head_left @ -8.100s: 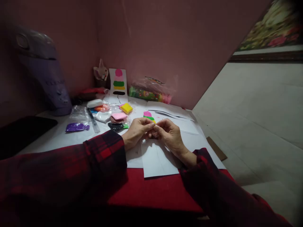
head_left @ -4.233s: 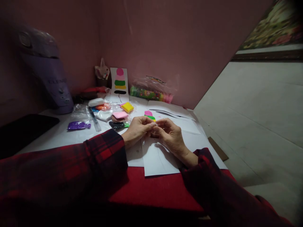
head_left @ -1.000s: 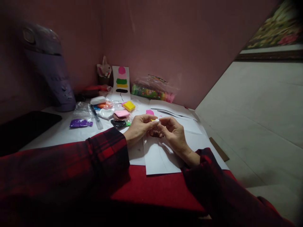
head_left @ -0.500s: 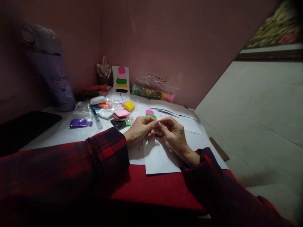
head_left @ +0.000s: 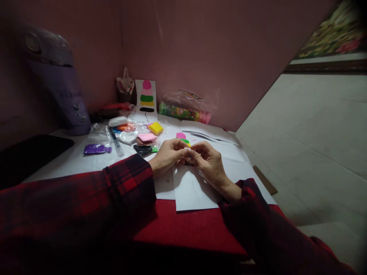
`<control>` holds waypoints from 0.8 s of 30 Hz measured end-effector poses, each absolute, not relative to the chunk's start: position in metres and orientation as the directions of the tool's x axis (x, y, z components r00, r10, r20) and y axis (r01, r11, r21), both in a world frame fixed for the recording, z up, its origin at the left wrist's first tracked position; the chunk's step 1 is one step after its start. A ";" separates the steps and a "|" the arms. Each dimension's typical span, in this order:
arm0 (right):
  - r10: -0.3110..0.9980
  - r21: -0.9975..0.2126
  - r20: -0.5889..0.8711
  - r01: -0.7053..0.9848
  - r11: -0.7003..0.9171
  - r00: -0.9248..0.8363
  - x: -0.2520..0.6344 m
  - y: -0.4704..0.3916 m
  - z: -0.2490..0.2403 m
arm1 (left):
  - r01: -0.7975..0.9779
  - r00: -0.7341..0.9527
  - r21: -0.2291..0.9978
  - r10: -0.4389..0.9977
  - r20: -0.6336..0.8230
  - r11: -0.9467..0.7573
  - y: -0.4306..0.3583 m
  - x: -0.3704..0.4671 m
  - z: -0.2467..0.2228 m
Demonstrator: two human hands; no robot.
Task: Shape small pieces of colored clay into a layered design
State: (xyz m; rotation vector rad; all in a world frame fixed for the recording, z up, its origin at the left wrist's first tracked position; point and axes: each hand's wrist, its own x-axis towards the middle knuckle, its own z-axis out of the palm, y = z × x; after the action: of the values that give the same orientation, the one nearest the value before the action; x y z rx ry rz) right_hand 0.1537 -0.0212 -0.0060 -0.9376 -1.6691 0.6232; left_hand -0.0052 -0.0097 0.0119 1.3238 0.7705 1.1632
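Note:
My left hand (head_left: 169,154) and my right hand (head_left: 210,159) meet over a white sheet of paper (head_left: 195,194), fingertips pinched together. Between them shows a small white piece of modelling clay (head_left: 187,149), mostly covered by the fingers. Beneath the fingertips, a brown textured patch of clay (head_left: 189,162) lies on the sheet, partly hidden. Just beyond the hands, the same sheet bears a pink clay patch (head_left: 181,135) and a green one (head_left: 184,141), with a little yellow showing under the green.
Clay packets, among them yellow (head_left: 155,128), purple (head_left: 97,149) and black (head_left: 142,149), lie at left beside a pen (head_left: 116,142). A purple bottle (head_left: 67,84) stands behind. A card with coloured shapes (head_left: 146,100) and a clear bag (head_left: 186,109) rest near the wall.
My fingertips have shifted slightly, so a bit of white clay now shows between them, and more of the brown patch is visible below.

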 end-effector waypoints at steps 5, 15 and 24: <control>0.840 -0.783 0.531 0.313 0.537 -0.113 0.155 -0.021 -0.006 | -0.143 0.230 0.982 0.960 0.157 -0.126 -0.012 -0.001 0.015; 0.849 -0.831 0.523 0.270 0.487 0.076 0.156 -0.014 -0.002 | -0.324 0.083 0.933 0.977 0.195 -0.158 -0.006 -0.006 0.009; 0.849 -0.823 0.510 0.206 0.529 -0.142 0.155 -0.020 -0.004 | -0.259 0.351 0.957 0.910 0.219 -0.130 -0.009 -0.006 0.008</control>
State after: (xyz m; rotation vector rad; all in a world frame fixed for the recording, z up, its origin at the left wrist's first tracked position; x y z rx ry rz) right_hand 0.1550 -0.0203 -0.0044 -0.9072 -1.6518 0.7178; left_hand -0.0063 -0.0087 0.0083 1.3204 0.6661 1.1439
